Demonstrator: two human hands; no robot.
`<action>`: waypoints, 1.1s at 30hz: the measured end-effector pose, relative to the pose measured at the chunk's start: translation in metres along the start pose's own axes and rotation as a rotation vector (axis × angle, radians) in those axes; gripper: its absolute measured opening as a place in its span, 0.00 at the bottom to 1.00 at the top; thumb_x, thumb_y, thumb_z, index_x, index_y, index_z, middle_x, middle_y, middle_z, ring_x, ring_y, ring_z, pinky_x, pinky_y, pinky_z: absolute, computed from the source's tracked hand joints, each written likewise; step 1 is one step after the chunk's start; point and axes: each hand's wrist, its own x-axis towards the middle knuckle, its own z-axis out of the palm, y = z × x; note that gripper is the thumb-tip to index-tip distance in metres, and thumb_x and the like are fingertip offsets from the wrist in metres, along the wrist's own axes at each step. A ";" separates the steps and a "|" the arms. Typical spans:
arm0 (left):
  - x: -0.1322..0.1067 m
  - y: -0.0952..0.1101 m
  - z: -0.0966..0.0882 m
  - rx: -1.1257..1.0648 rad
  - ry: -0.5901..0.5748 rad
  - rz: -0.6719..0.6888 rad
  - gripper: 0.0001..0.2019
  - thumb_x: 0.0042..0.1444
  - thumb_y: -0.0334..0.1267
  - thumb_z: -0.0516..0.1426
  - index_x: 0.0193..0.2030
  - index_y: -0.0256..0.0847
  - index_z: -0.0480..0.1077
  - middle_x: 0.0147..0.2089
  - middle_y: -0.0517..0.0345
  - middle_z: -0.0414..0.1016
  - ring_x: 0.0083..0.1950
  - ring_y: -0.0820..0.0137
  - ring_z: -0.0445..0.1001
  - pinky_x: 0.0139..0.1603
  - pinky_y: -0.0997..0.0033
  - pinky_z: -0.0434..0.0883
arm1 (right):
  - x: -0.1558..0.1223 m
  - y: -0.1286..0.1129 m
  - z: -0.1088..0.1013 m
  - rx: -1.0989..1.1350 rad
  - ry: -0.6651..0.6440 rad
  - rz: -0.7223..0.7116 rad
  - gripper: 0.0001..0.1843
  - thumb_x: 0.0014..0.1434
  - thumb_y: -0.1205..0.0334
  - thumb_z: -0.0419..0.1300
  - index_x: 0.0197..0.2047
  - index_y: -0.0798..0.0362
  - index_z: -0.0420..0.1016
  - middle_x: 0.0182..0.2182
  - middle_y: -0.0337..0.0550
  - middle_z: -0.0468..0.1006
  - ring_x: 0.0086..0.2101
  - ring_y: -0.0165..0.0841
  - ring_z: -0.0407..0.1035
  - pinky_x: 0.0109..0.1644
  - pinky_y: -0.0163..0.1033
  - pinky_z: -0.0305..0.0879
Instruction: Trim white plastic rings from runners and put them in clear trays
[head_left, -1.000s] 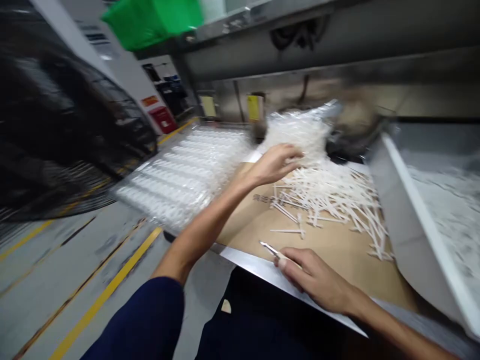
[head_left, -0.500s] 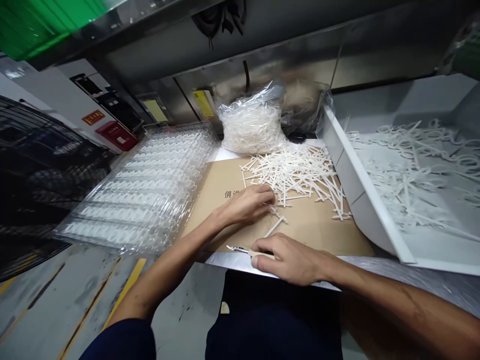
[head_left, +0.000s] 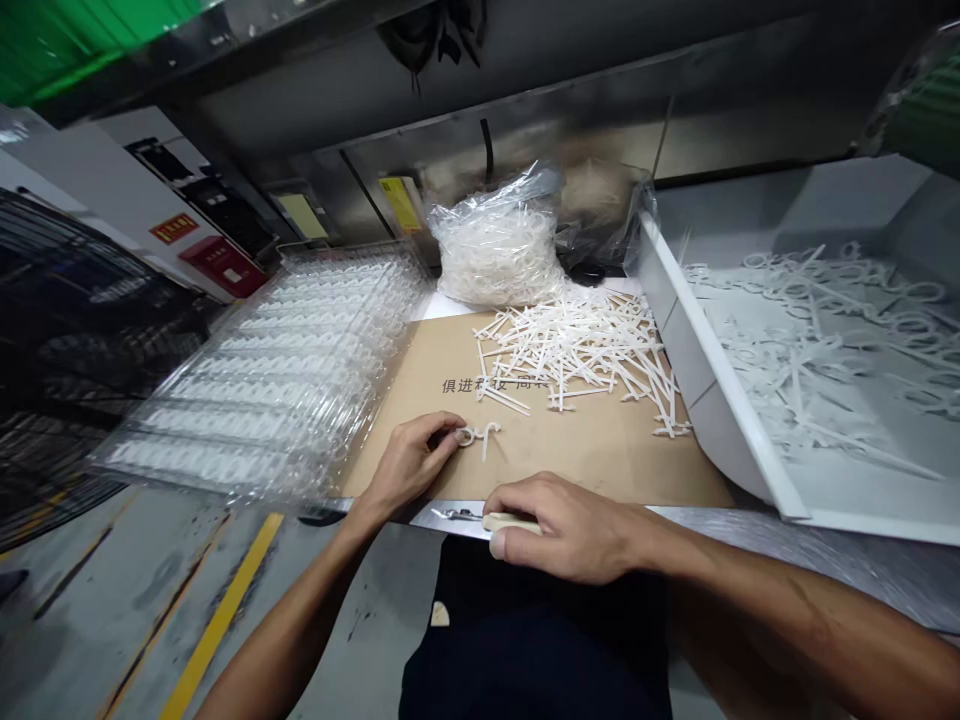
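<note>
Left hand (head_left: 409, 467) pinching one looped white plastic piece (head_left: 480, 438) on a cardboard sheet (head_left: 600, 450), near a loose heap of like pieces (head_left: 577, 350); right hand (head_left: 559, 527) closed around one cream-handled metal-tipped tool (head_left: 510, 522).

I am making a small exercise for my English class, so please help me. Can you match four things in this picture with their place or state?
Things:
1. Clear plastic bag
2. Loose white plastic pieces
3. Left hand
4. Right hand

Places or states:
A. Lying in a pile on brown cardboard
B. Around the handle of a small tool
C. Touching a single white plastic piece
D. Full of white pieces, behind the pile

Right pairs: 1-D, 2-A, 3-C, 4-B
</note>
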 end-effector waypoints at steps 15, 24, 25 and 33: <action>-0.007 -0.002 0.011 -0.001 0.031 0.023 0.11 0.68 0.37 0.60 0.55 0.39 0.76 0.42 0.55 0.76 0.41 0.69 0.75 0.46 0.68 0.71 | 0.000 0.006 -0.004 0.072 0.081 0.050 0.18 0.75 0.50 0.52 0.42 0.54 0.73 0.36 0.40 0.73 0.36 0.34 0.66 0.42 0.40 0.59; -0.013 0.018 0.034 -0.345 0.440 0.039 0.13 0.62 0.43 0.67 0.49 0.38 0.79 0.37 0.57 0.76 0.36 0.73 0.73 0.36 0.74 0.71 | -0.002 0.020 0.001 0.254 0.169 0.189 0.24 0.76 0.40 0.50 0.41 0.52 0.71 0.31 0.37 0.68 0.30 0.31 0.61 0.34 0.38 0.57; -0.014 0.020 0.036 -0.343 0.453 0.056 0.13 0.62 0.42 0.67 0.49 0.38 0.78 0.37 0.58 0.75 0.36 0.73 0.73 0.37 0.74 0.71 | -0.003 0.019 -0.001 0.242 0.171 0.197 0.24 0.76 0.40 0.50 0.40 0.52 0.71 0.31 0.37 0.68 0.31 0.31 0.62 0.35 0.39 0.57; -0.015 0.022 0.036 -0.312 0.515 0.182 0.14 0.61 0.39 0.69 0.50 0.37 0.77 0.37 0.57 0.76 0.36 0.73 0.73 0.36 0.73 0.71 | -0.003 0.009 -0.009 0.184 0.196 0.269 0.23 0.76 0.43 0.50 0.38 0.51 0.71 0.30 0.36 0.67 0.31 0.32 0.61 0.36 0.40 0.57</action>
